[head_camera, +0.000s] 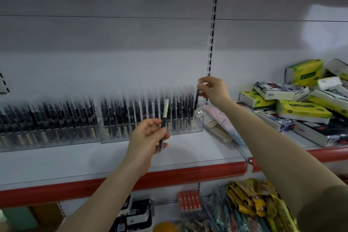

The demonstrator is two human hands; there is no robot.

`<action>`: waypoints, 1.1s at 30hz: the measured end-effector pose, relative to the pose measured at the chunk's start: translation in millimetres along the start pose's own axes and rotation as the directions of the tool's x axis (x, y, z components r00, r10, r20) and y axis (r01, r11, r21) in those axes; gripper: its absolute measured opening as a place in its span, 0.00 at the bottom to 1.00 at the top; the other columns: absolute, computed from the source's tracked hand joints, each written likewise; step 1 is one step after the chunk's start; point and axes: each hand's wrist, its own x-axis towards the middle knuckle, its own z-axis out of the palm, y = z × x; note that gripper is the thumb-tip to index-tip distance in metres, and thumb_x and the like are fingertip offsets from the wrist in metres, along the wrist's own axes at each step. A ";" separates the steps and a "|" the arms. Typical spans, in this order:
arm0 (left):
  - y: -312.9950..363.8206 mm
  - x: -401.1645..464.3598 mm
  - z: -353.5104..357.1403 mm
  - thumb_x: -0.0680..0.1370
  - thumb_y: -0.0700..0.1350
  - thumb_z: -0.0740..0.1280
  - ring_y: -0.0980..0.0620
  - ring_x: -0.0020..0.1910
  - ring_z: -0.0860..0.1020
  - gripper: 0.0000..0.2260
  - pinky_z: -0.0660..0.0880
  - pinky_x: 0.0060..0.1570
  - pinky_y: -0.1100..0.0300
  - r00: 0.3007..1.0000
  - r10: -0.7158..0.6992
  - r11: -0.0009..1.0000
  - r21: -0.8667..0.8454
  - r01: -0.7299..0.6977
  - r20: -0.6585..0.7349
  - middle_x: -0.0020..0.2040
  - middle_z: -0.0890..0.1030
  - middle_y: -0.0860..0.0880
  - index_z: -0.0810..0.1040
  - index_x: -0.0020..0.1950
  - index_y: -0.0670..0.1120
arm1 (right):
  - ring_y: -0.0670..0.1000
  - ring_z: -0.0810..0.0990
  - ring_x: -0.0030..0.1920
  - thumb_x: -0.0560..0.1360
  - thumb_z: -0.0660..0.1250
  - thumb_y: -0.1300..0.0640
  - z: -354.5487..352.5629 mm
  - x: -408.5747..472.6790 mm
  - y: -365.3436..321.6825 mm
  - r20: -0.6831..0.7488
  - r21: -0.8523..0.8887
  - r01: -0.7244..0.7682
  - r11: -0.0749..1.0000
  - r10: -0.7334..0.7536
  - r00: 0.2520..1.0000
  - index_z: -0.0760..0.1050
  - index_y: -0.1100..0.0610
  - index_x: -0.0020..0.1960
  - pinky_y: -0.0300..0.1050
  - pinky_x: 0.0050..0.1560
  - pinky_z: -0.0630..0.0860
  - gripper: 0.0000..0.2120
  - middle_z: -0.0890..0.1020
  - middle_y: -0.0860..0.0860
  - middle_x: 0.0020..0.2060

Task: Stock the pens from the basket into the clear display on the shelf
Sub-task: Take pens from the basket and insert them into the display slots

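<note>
Two clear displays stand on the white shelf, a left one [47, 137] and a right one [197, 128], both packed with several upright dark pens. My left hand [148, 137] holds one dark pen [164, 118] upright in front of the right display, fingers curled round its lower half. My right hand [212, 90] pinches another dark pen [197, 98] by its clear top, hanging it over the right end of the right display. No basket is in view.
Flat packets [222, 120] lie just right of the display. Tissue packs [301, 96] are piled on the neighbouring shelf at right. A red shelf edge [188, 173] runs across the front; snack packs [254, 203] and small boxes [188, 200] sit below it.
</note>
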 end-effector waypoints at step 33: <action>15.8 -23.1 20.2 0.75 0.34 0.66 0.55 0.32 0.82 0.04 0.78 0.35 0.66 0.997 -0.040 0.982 -0.181 0.053 0.070 0.37 0.81 0.43 0.79 0.46 0.37 | 0.47 0.74 0.52 0.73 0.65 0.62 16.0 -101.8 4.5 0.226 -0.230 0.686 0.691 -0.648 0.728 0.81 0.64 0.51 0.24 0.57 0.66 0.10 0.81 0.60 0.48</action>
